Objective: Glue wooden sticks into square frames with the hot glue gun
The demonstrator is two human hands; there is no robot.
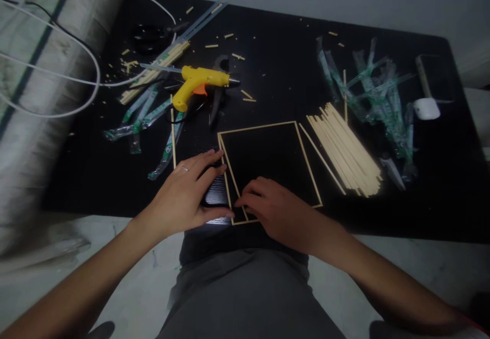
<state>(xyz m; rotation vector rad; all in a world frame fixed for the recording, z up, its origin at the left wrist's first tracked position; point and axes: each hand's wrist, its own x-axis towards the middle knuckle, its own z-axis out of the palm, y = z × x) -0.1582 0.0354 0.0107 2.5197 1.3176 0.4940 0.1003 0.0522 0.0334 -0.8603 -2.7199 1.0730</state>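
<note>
A rectangular frame of thin wooden sticks lies flat on the black table near its front edge. Inside it, another wooden stick runs slightly slanted along the left side, meeting that side near the top corner and standing apart lower down. My left hand rests with fingers spread, the fingertips and thumb touching the frame's left side. Over the frame's lower left part, my right hand has its fingers closed around the lower end of the inner stick; the hand hides part of the bottom side.
A yellow glue gun lies behind the frame, with black pliers beside it. Loose sticks are piled at right, near torn plastic wrappers, a phone and a white case. A white cable loops at left.
</note>
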